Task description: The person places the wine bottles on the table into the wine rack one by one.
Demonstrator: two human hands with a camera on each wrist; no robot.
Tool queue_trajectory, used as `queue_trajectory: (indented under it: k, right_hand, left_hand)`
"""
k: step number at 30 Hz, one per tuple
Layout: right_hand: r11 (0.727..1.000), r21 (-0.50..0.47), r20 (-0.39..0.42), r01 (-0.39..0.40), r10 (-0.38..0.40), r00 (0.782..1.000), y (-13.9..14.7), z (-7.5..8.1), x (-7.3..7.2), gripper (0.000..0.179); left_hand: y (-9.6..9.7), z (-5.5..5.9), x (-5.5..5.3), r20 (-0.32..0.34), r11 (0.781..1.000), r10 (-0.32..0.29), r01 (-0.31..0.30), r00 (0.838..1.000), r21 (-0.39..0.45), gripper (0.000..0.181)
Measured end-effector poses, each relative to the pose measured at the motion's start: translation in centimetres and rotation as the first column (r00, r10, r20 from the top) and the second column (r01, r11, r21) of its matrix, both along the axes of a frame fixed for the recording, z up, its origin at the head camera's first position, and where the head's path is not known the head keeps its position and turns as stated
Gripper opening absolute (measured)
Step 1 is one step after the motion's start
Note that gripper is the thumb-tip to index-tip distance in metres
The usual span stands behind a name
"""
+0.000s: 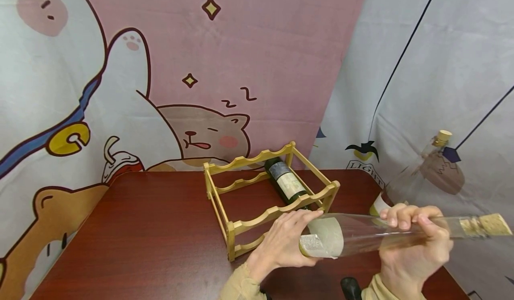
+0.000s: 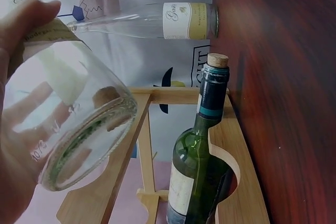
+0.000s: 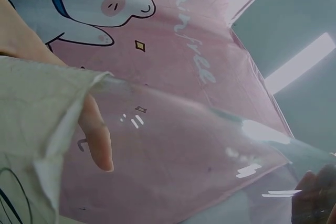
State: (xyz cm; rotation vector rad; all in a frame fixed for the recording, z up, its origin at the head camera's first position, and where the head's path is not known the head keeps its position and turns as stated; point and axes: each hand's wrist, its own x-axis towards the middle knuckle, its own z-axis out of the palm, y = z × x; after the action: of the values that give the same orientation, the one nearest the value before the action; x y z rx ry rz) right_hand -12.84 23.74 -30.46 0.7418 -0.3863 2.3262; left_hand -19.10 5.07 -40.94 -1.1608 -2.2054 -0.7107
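Observation:
A clear glass bottle (image 1: 361, 235) with a cork in its neck and a pale label is held nearly level in both hands, in front of the rack. My left hand (image 1: 281, 242) grips its labelled base end. Curled around the shoulder and neck is my right hand (image 1: 417, 242). In the left wrist view, the thick glass base of the held bottle (image 2: 100, 124) faces the camera. A wooden wine rack (image 1: 277, 211) stands on the table, with a corked green bottle (image 1: 290, 184) lying in its right-hand top slot.
Another corked clear bottle (image 1: 405, 184) stands upright at the table's right side, partly behind my right hand; its label (image 2: 181, 21) shows in the left wrist view. The dark red table (image 1: 140, 233) stretches left of the rack. A printed cloth (image 1: 281, 68) hangs behind.

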Motion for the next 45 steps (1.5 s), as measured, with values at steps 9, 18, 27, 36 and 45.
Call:
queue_trajectory:
  k: [9,18,27,36,45]
  right_hand:
    - [0.999,0.024,0.017,-0.023,0.022,1.000,0.3,-0.3,-0.6,0.044]
    - [0.993,0.068,0.042,-0.092,0.089,0.995,0.9,-0.4,-1.4,0.046]
    - [0.984,0.170,0.043,-0.046,0.039,0.998,1.1,-0.4,-1.6,0.048]
    - [0.925,0.373,0.087,0.074,-0.114,0.990,2.1,-0.7,-1.7,0.043]
    - [0.570,0.812,0.301,0.121,-0.588,0.751,3.7,0.0,-0.1,0.028]
  left_hand:
    - [0.0,0.1,0.0,0.014,0.999,0.030,-0.029,0.999,-0.028,0.107]
    - [-0.1,0.2,0.1,0.060,0.998,0.051,-0.048,0.997,-0.045,0.108]
    - [-0.2,0.4,0.1,0.084,0.999,0.038,-0.037,0.996,-0.017,0.106]
    - [-0.5,0.5,-0.2,0.093,0.999,0.037,-0.039,0.995,0.012,0.102]
    - [-1.1,0.5,-0.6,0.083,0.998,0.064,-0.066,0.994,0.024,0.101]
